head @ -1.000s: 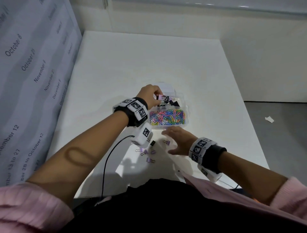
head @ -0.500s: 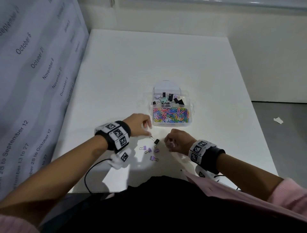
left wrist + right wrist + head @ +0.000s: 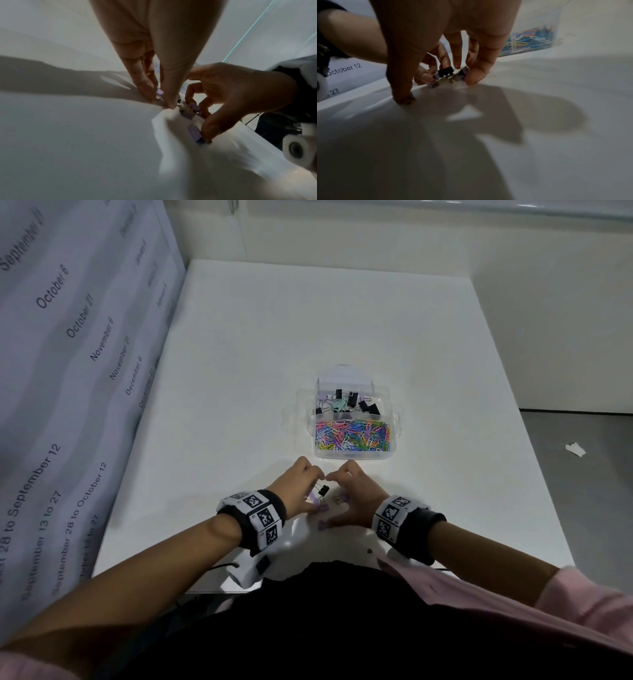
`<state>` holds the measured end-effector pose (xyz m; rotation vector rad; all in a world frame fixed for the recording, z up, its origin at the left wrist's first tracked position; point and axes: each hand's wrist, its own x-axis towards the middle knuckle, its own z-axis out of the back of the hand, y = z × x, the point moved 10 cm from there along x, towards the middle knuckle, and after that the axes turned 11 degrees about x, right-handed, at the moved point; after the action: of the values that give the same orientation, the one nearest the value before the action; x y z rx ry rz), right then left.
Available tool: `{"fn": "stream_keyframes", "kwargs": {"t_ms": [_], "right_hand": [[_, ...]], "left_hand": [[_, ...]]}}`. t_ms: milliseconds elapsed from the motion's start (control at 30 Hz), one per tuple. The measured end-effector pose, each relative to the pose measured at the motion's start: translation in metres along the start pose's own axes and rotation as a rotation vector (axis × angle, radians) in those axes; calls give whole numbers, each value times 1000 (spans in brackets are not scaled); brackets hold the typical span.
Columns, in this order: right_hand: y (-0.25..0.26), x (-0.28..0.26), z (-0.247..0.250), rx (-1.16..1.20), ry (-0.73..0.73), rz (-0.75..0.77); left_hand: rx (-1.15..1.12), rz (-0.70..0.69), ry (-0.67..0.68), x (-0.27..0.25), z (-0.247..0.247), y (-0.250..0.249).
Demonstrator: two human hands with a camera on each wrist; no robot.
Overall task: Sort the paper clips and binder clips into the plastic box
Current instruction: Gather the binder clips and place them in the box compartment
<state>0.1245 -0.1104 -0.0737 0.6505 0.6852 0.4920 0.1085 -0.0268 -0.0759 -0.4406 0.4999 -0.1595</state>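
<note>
White table (image 3: 239, 354) carries the plastic box (image 3: 354, 455); loose binder clips (image 3: 323, 491) lie just before it. Left hand (image 3: 298, 487) pinches one clip, right hand (image 3: 356, 494) curls over others. Light, stiff, slippery metal: best pinched by the wire handles.

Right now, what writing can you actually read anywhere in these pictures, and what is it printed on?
All on the pale printed sheet hanging left of the white table:
"September"
"October 6"
"October 21"
"November 6"
"November 21"
"December 6"
"to September 12"
"13 to 27"
"28 to October 12"
The right wrist view shows "October 12" and "27" again.
Farther lines on the sheet are too small to read.
The black-and-white square codes on the wristbands are patterns, not words.
</note>
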Motion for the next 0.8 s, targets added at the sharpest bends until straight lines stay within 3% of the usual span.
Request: {"fn": "stream_keyframes", "kwargs": {"t_ms": [133,400,633,800], "right_hand": [[10,10,-6,-38,-53,41],[12,12,7,119,-186,167],[14,12,-4,30,-80,167],[18,13,5,88,-155,215]], "left_hand": [[24,34,-22,4,5,5],[102,66,-46,1,8,19],[197,100,-62,3,9,31],[212,155,-54,0,10,35]]}}
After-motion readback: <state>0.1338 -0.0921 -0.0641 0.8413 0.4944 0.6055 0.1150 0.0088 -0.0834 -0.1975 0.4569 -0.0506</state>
